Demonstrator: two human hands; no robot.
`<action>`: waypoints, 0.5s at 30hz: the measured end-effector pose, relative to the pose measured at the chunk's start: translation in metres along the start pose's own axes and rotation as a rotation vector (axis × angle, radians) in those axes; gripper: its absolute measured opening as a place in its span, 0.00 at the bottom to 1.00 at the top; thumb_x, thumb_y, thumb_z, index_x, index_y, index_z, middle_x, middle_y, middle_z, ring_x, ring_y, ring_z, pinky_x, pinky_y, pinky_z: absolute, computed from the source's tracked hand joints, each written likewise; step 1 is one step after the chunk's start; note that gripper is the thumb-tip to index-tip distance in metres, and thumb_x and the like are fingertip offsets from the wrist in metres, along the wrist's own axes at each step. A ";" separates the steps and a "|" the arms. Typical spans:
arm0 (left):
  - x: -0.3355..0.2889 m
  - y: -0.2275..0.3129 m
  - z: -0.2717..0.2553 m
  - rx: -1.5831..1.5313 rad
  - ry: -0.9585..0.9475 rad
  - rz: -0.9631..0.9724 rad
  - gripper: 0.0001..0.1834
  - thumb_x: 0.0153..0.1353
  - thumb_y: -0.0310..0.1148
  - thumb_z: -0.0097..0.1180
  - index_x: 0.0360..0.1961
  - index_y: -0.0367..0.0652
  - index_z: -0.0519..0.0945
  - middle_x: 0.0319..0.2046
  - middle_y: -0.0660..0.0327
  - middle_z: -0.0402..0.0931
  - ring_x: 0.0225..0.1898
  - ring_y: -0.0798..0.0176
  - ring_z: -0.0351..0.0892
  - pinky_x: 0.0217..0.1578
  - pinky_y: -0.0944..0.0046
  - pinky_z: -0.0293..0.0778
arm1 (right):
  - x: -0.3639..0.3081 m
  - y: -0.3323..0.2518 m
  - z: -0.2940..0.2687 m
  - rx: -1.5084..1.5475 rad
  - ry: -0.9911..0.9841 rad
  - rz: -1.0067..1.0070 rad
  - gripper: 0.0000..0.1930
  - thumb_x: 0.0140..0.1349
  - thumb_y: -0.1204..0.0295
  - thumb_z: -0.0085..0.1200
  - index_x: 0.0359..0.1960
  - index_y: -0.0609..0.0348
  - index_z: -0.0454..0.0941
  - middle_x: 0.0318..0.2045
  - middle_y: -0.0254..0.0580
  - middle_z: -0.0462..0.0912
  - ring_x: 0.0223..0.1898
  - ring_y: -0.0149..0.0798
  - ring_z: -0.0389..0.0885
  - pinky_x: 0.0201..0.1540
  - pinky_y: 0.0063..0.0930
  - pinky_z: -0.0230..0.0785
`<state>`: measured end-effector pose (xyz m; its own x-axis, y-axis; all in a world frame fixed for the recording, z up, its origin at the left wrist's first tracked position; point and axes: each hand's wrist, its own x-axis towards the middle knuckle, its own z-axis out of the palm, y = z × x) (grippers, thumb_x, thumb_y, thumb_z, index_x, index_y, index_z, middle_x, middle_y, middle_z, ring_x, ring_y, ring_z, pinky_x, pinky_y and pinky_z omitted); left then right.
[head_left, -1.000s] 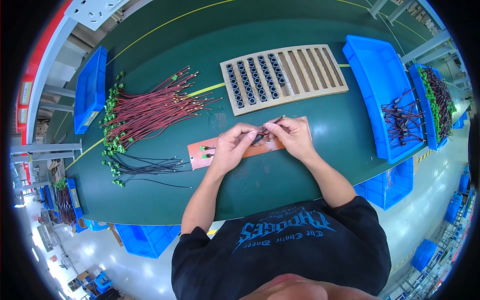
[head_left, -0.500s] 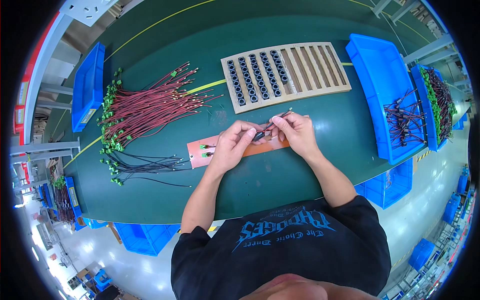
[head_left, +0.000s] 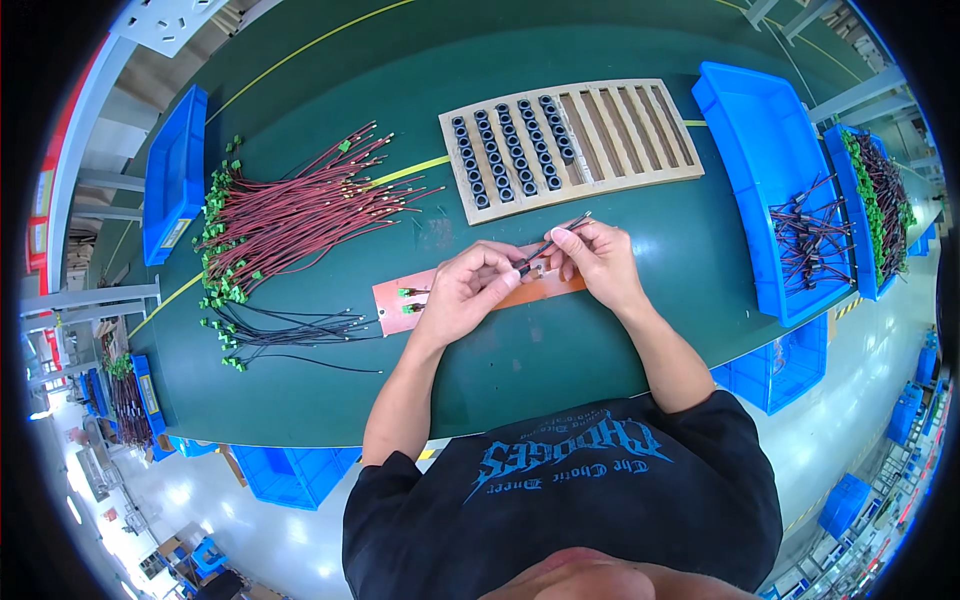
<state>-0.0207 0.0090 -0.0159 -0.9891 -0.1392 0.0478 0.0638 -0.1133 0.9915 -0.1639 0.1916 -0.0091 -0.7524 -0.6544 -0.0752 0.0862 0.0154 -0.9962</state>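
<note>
Small pale rect. label [head_left: 176,233] on near wall of blue bin [head_left: 172,175], far left; no other pkgs, signs, screens.

A single head-worn fisheye view looks steeply down from above the person's own chest; the left hand [head_left: 462,292] and right hand [head_left: 597,262] sit near the picture's middle, fairly close; beyond them the green table [head_left: 620,330] runs away and bends toward the rim; floor shows below and beside the forearms.
</note>
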 end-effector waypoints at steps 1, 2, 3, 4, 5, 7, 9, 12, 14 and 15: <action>0.000 0.000 0.000 -0.018 -0.003 0.008 0.03 0.72 0.22 0.54 0.43 0.34 0.75 0.54 0.48 0.76 0.50 0.56 0.85 0.54 0.58 0.81 | 0.001 -0.001 0.000 0.004 -0.004 0.008 0.12 0.72 0.69 0.58 0.38 0.67 0.86 0.27 0.40 0.88 0.24 0.24 0.82 0.25 0.19 0.75; 0.001 0.000 0.000 -0.038 -0.007 0.016 0.03 0.71 0.21 0.55 0.43 0.34 0.76 0.55 0.48 0.76 0.51 0.56 0.85 0.54 0.57 0.81 | 0.001 -0.001 0.000 0.008 -0.006 0.016 0.12 0.73 0.69 0.58 0.38 0.67 0.85 0.27 0.40 0.88 0.24 0.24 0.82 0.25 0.19 0.75; 0.002 0.000 0.000 -0.057 -0.012 0.024 0.03 0.70 0.20 0.56 0.43 0.34 0.76 0.55 0.49 0.76 0.51 0.56 0.85 0.55 0.57 0.80 | 0.000 0.000 -0.001 0.000 -0.011 0.020 0.12 0.73 0.68 0.58 0.38 0.67 0.85 0.27 0.40 0.88 0.24 0.24 0.82 0.26 0.19 0.75; 0.002 0.000 0.000 -0.065 -0.011 0.018 0.03 0.69 0.20 0.56 0.42 0.34 0.76 0.55 0.48 0.76 0.51 0.55 0.85 0.55 0.57 0.80 | 0.000 0.000 -0.001 -0.007 -0.017 0.025 0.12 0.73 0.68 0.58 0.38 0.67 0.85 0.27 0.40 0.88 0.24 0.24 0.82 0.26 0.19 0.75; 0.002 0.001 0.000 -0.071 -0.009 0.012 0.03 0.69 0.19 0.56 0.42 0.34 0.76 0.54 0.48 0.76 0.51 0.55 0.85 0.55 0.56 0.80 | 0.000 0.001 -0.002 -0.013 -0.023 0.029 0.12 0.73 0.68 0.58 0.38 0.67 0.85 0.27 0.40 0.88 0.24 0.24 0.83 0.26 0.19 0.75; 0.002 0.002 0.000 -0.080 0.000 0.000 0.03 0.69 0.19 0.56 0.42 0.34 0.75 0.54 0.47 0.76 0.50 0.54 0.85 0.55 0.56 0.81 | 0.001 0.002 -0.002 -0.013 -0.020 0.022 0.12 0.73 0.68 0.58 0.38 0.67 0.85 0.27 0.39 0.88 0.24 0.24 0.82 0.26 0.19 0.75; 0.003 0.002 0.001 -0.089 0.014 -0.012 0.03 0.70 0.19 0.55 0.41 0.33 0.74 0.54 0.46 0.76 0.49 0.54 0.86 0.54 0.56 0.82 | 0.000 0.002 -0.002 -0.012 -0.019 0.015 0.12 0.73 0.68 0.58 0.38 0.67 0.85 0.27 0.39 0.88 0.25 0.24 0.82 0.26 0.20 0.75; 0.005 0.002 0.009 -0.199 0.078 -0.008 0.02 0.72 0.19 0.52 0.40 0.33 0.71 0.52 0.44 0.77 0.48 0.54 0.86 0.51 0.57 0.84 | -0.001 0.001 -0.001 -0.002 -0.019 0.003 0.11 0.72 0.69 0.58 0.38 0.66 0.86 0.27 0.37 0.88 0.25 0.24 0.82 0.27 0.20 0.75; 0.005 0.001 0.009 -0.118 0.083 -0.011 0.02 0.72 0.18 0.51 0.40 0.33 0.70 0.52 0.43 0.78 0.48 0.54 0.86 0.49 0.58 0.85 | -0.001 0.001 0.000 0.015 -0.005 -0.010 0.11 0.72 0.69 0.59 0.37 0.66 0.86 0.27 0.37 0.88 0.25 0.24 0.82 0.27 0.20 0.75; 0.005 0.000 0.009 -0.079 0.085 -0.013 0.02 0.72 0.18 0.50 0.40 0.33 0.70 0.51 0.42 0.78 0.48 0.54 0.86 0.48 0.59 0.85 | -0.002 0.001 0.000 -0.019 -0.003 -0.033 0.11 0.71 0.70 0.59 0.37 0.66 0.86 0.27 0.37 0.88 0.25 0.24 0.82 0.27 0.20 0.74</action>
<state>-0.0266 0.0176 -0.0150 -0.9754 -0.2194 0.0209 0.0642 -0.1923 0.9792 -0.1625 0.1930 -0.0103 -0.7529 -0.6568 -0.0423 0.0493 0.0079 -0.9988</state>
